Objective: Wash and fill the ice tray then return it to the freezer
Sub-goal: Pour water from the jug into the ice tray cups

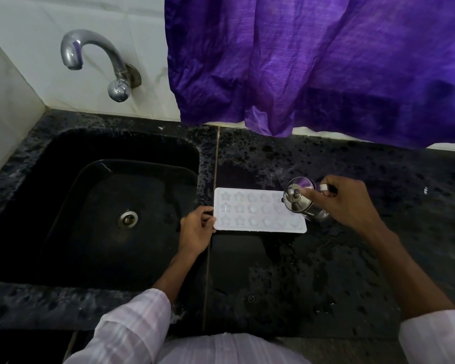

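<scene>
head view: white ice tray point(258, 211) flat on wet black counter point(326, 271), just right of sink point(50, 166). left hand point(196, 228) gripping tray's left edge, fingers curled round it. right hand point(344, 198) clamped on handle of steel jug point(304, 199), jug tilted over tray's right end. tap point(90, 46) on wall above sink, purple curtain point(313, 61) behind counter.

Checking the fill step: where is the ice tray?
Head view, centre: ice tray lies on the counter right of the sink, left hand gripping its left edge.
</scene>
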